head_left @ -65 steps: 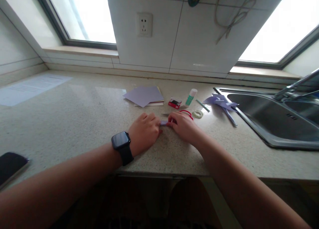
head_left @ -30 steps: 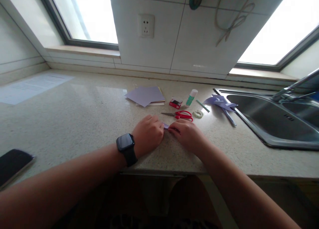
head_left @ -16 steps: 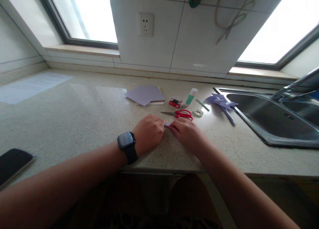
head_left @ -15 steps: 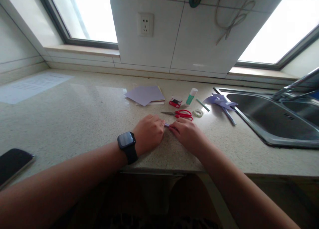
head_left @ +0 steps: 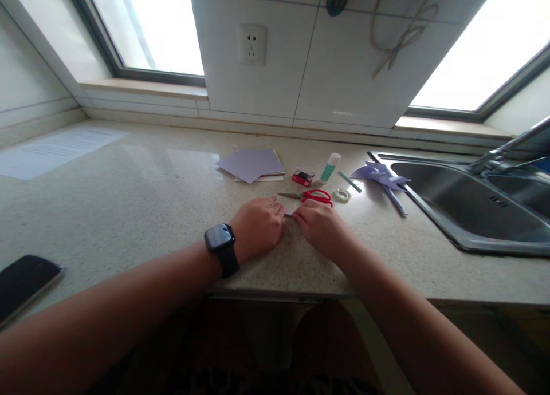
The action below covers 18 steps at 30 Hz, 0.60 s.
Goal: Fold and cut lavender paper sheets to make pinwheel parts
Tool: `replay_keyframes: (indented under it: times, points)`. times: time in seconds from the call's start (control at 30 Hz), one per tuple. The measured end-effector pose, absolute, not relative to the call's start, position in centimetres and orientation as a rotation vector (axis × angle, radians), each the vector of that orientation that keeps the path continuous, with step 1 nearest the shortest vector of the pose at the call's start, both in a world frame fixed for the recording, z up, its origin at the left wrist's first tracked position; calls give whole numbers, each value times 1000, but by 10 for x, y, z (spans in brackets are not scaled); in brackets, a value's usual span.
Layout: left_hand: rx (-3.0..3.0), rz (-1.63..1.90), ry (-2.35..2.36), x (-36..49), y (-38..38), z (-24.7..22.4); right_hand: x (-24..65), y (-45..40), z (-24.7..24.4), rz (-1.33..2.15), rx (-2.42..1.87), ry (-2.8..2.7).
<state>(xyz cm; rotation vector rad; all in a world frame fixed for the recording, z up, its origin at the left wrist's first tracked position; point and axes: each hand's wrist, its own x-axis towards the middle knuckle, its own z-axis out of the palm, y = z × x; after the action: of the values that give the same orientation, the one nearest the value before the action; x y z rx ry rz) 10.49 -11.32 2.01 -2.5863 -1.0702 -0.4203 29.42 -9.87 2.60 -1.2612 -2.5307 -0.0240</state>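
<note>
Someone stands at the bench (head_left: 150, 200), both hands down on a thin purple strip (head_left: 289, 214).
Reading the clock from those hands, 12 toward the wall, I see the sink (head_left: 455, 206) at 3, a printed sheet (head_left: 55, 149) between 9 and 10, and a paper stack (head_left: 251, 165) at 11. The left hand (head_left: 260, 223), below a black watch (head_left: 220, 237), covers the strip's 9 o'clock end; its fingertips are hidden, so I can't tell how closed that grip is. The right hand (head_left: 320, 226) has a narrow grip, pinching the 3 o'clock end. A dark phone (head_left: 28, 283) sits between 8 and 9, a purple paper shape (head_left: 380, 174) at 2 by the sink rim. Red-handled scissors (head_left: 315, 197) and a glue stick (head_left: 330, 167) are between 1 and 2, a small red box (head_left: 303, 177) between 12 and 1, and a tape roll (head_left: 342, 196) past 2.
</note>
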Motion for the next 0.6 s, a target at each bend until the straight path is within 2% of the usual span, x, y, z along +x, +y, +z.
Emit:
replay_keyframes:
  times: [0.6]
  points:
    - [-2604,-454,-1105,104,-106,20,297,-85,12,1,-1205,-2536]
